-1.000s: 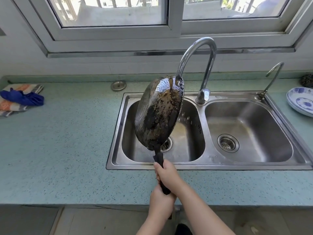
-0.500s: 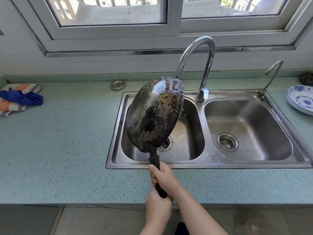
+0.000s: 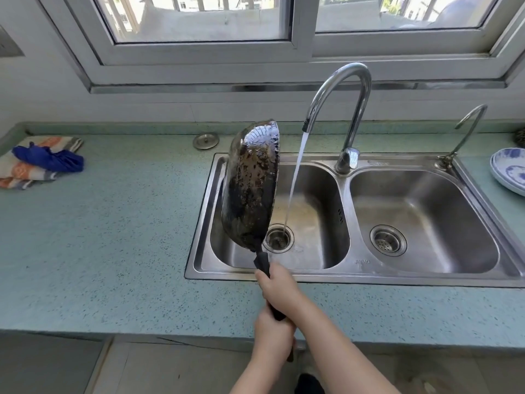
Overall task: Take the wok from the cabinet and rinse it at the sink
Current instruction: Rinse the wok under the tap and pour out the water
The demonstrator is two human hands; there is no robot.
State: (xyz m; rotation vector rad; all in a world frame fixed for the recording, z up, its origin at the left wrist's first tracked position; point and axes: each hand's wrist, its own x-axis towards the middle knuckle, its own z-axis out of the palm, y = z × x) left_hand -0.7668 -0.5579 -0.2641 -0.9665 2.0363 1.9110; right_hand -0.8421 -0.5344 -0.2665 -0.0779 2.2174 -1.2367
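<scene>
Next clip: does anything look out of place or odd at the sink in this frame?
Yes. The water stream from the tap misses the wok, which is held nearly on edge just left of it, and falls straight into the left basin's drain. A round metal cover lies on the counter behind the sink.

- Two bare hands show in the lower centre of the frame: the right hand (image 3: 279, 291) is the upper one, and the left hand (image 3: 272, 334) is just below it.
- The skin on both looks smooth and plain. The nails are too small to make out.
- The right forearm (image 3: 341, 362) reaches in from the lower right, uncovered along all that shows and broadest at the frame edge.
- The left forearm (image 3: 255, 376) comes up from the bottom edge, likewise uncovered.
- Between the forearms, at the very bottom edge, is a small dark rounded shape (image 3: 308, 383). Whether it is footwear or clothing cannot be told.
</scene>
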